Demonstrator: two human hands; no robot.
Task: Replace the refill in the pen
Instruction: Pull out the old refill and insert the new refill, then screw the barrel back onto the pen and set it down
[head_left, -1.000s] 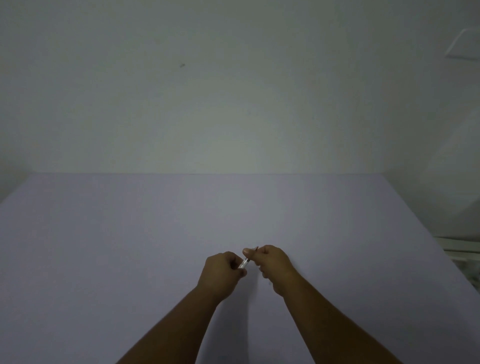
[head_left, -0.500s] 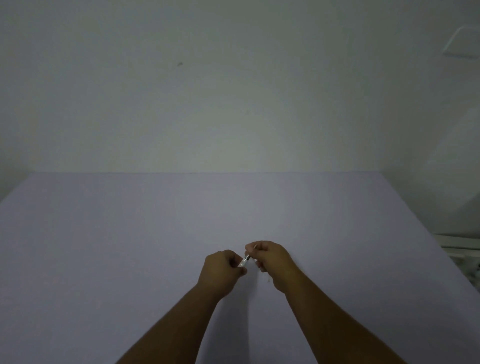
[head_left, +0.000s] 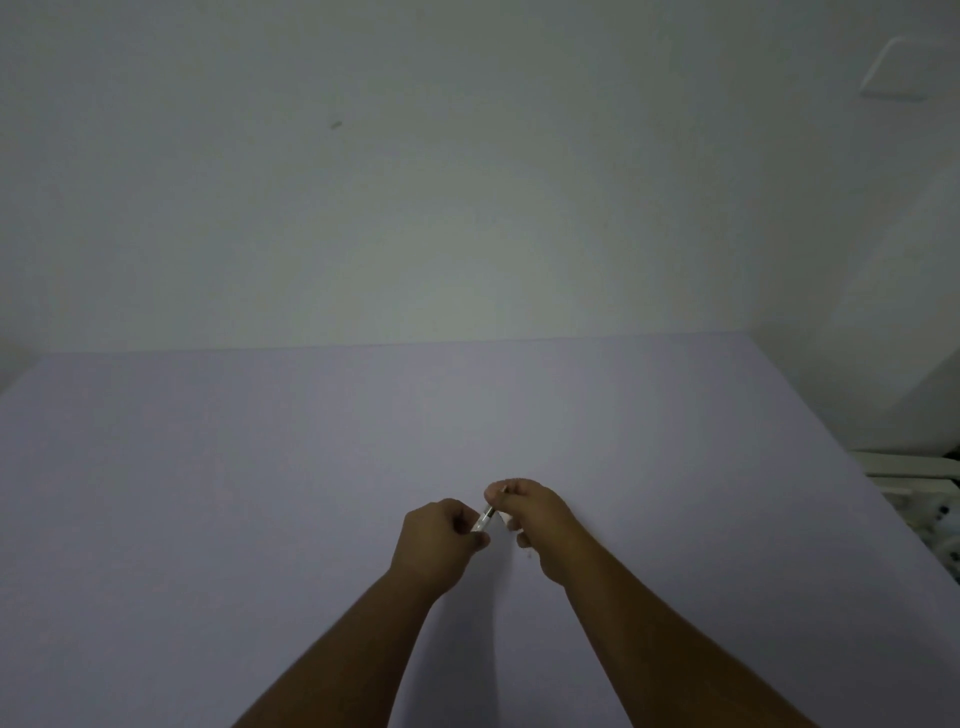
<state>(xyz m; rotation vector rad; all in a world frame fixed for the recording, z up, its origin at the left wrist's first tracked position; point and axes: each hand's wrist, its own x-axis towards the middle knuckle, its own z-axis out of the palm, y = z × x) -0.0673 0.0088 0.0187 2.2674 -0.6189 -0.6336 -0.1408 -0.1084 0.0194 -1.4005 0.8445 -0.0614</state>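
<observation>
Above the near middle of the pale table (head_left: 260, 467), both hands are curled tight around one pen (head_left: 483, 519), a short clear-and-silver stretch of which shows between them, tilted up toward the right. The left hand (head_left: 436, 545) grips the lower end in a closed fist, while the right hand (head_left: 535, 525) pinches the upper end between thumb and forefinger, its other fingers folded under. The light is dim, so whether the pen is in one piece or partly pulled apart cannot be told.
</observation>
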